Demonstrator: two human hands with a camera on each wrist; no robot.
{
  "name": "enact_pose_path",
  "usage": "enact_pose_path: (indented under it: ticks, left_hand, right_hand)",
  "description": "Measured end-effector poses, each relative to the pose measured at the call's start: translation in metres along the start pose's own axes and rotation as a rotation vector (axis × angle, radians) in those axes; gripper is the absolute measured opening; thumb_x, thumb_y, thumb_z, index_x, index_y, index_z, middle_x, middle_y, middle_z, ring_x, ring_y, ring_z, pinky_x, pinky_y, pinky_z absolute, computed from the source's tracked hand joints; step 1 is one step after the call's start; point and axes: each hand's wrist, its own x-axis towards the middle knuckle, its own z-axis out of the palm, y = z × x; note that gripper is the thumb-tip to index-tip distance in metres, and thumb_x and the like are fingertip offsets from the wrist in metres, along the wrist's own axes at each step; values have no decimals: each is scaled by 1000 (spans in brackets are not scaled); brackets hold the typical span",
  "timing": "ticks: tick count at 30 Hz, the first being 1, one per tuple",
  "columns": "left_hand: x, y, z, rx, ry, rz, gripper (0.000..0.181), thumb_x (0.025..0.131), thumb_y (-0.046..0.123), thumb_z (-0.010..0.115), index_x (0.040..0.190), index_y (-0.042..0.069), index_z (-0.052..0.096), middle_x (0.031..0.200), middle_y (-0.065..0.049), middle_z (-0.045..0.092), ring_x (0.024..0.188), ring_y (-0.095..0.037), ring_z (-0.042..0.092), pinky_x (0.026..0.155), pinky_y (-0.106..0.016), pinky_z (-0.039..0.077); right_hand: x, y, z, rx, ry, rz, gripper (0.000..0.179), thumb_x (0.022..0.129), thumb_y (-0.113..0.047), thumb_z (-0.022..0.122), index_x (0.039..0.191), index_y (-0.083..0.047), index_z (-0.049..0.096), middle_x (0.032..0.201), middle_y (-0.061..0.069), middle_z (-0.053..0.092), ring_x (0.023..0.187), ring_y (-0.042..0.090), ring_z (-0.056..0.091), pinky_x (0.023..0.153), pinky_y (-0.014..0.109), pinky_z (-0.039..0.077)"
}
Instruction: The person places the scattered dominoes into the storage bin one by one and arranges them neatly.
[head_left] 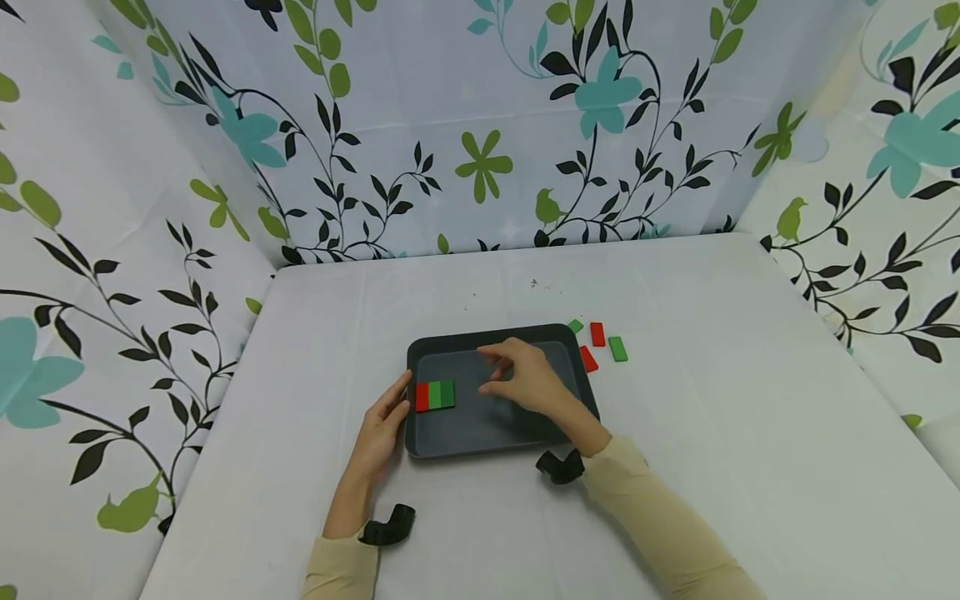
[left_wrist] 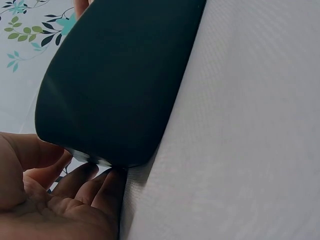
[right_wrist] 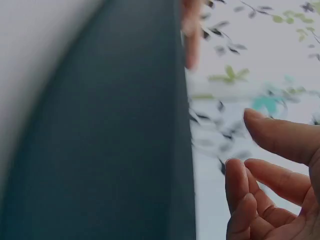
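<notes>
A dark grey rectangular tray (head_left: 480, 435) lies on the table. Near its left end, a red tile (head_left: 422, 397), a light green tile (head_left: 435, 395) and a darker green tile (head_left: 447, 393) sit side by side in a row. My left hand (head_left: 375, 437) touches the tray's left edge with fairly straight fingers; in the left wrist view its fingertips (left_wrist: 112, 175) meet the tray's outer wall. Above the middle of the tray hovers my right hand (head_left: 528, 383). Its thumb and forefinger stand apart, and the right wrist view shows nothing between them.
Just past the tray's right side lie loose tiles: a red one (head_left: 597, 334), a green one (head_left: 618, 348), another red one (head_left: 588, 359) and a partly hidden green one (head_left: 575, 326). A white cloth covers the table (head_left: 720, 400). Patterned curtains (head_left: 480, 125) hang behind and beside it.
</notes>
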Motion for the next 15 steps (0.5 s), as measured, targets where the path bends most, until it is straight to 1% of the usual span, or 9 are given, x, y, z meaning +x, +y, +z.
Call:
enact_pose_path:
  ticks: [2,4,6,8,10,12,15]
  left_hand:
    - [0,1,0,-6,-1,0,50,105,7,38,155,15,31,162,-2,23,151,-15,14,120,-26,19]
    - [-1,1,0,-11,-3,4,50,106,7,37,155,14,30,162,-1,22,151,-15,13,121,-28,18]
    - [-1,2,0,-10,-4,6,50,106,7,37,155,13,29,162,-2,22,151,-15,13,120,-26,19]
    - [-2,3,0,-7,-2,7,50,106,7,37,155,13,29,162,-3,22,151,-16,13,118,-20,21]
    - [-2,2,0,0,0,7,50,105,7,37,155,13,29,162,-4,22,151,-17,14,114,-13,24]
    - [-2,2,0,1,1,4,50,105,7,37,155,13,30,162,-4,23,151,-17,15,111,-9,25]
    - [-1,2,1,5,0,1,50,105,8,37,155,14,31,162,-2,24,151,-16,15,111,-9,25]
  right_hand:
    - [-6,8,-21,14,52,13,54,78,-13,82,128,-1,63,106,17,64,86,22,67,70,26,50]
    - [-12,20,-43,31,100,52,52,80,-12,80,128,-1,63,108,18,64,87,25,67,69,27,49]
    - [-17,34,-64,41,138,109,52,82,-13,79,130,-3,62,112,19,64,91,27,66,69,28,51]
    - [-21,50,-83,42,157,168,53,85,-15,77,134,-5,59,117,20,61,96,30,65,71,31,51]
    - [-26,67,-98,41,163,226,57,86,-17,76,138,-7,55,124,20,58,102,33,62,76,37,53]
    - [-30,83,-110,24,153,276,62,87,-18,76,143,-8,50,130,21,54,110,36,59,85,43,52]
    - [-34,103,-122,19,108,332,71,86,-17,75,148,-8,41,139,23,46,121,40,51,94,54,49]
